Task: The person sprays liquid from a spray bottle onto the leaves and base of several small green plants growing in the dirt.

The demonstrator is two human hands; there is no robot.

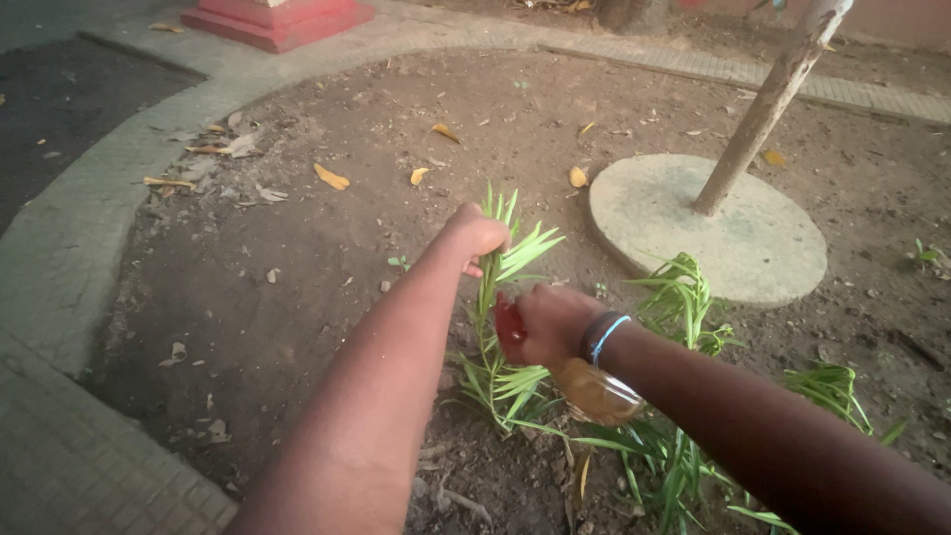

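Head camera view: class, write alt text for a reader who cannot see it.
The left hand grips the top of a thin green leafy plant stem growing in bare brown soil, while the right hand holds a small red tool against it. A round concrete slab with a leaning wooden pole lies behind.

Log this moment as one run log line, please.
left hand: grips top of green plant | right hand: holds red tool at its stem | ground: bare soil
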